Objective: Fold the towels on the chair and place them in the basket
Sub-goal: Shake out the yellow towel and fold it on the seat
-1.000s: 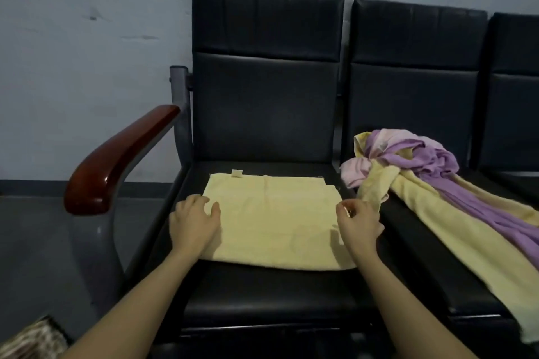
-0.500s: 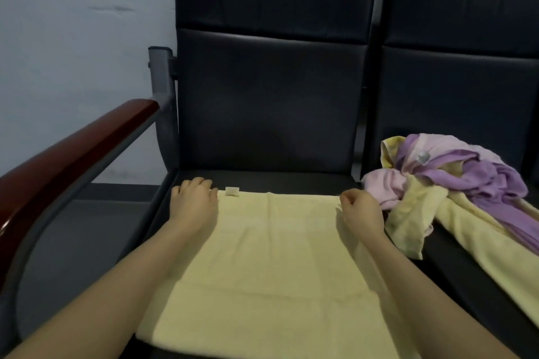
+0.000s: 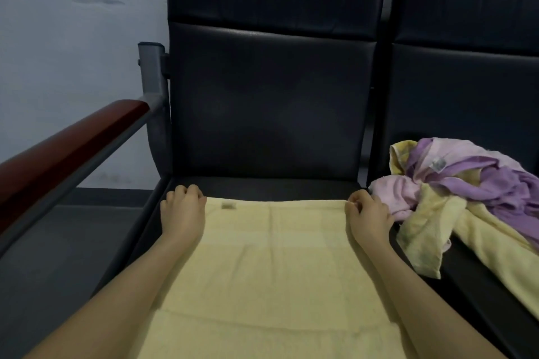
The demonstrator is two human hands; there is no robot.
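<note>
On the black seat: yellow towel [image 3: 271,265] lies flat, its far edge near the backrest [image 3: 268,102].
Left hand [image 3: 182,213]: fingers curled, pinching the far left corner.
Right hand [image 3: 369,216]: fingers curled, pinching the far right corner.
Step in hand: likely folding the far edge toward the near one.
Next move calls for: lifting both corners evenly and matching edges.
Waiting: crumpled purple, pink and yellow towels [image 3: 455,183] on the next seat.
Basket: not in view.

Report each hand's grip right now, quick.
Left hand: fingers curled, gripping the far left corner of the flat pale yellow terry towel.
Right hand: fingers curled, pinching the same towel's far right corner.
</note>
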